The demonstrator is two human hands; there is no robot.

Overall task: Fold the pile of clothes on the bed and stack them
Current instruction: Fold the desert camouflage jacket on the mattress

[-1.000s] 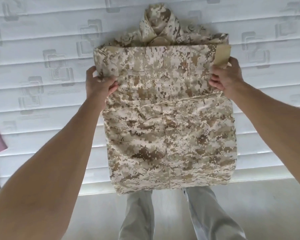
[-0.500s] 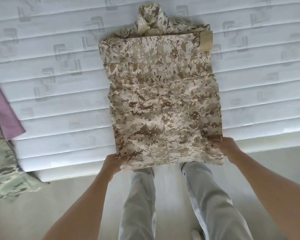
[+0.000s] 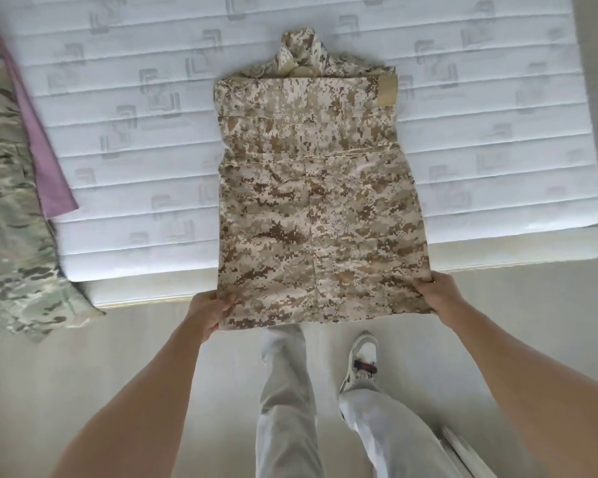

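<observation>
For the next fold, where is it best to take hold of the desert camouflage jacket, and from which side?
Probably at its two near corners, from the near side of the bed. The camouflage jacket lies flat with its collar far away, and its hem hangs over the mattress edge, so fingers can slip under. The left hand and right hand already grip there.

Both arms outstretched — left hand [image 3: 209, 310], right hand [image 3: 437, 293] pinching, fingers curled.

Matt woven camouflage cloth jacket [image 3: 318, 208], quilted fabric mattress [image 3: 480, 132]
</observation>
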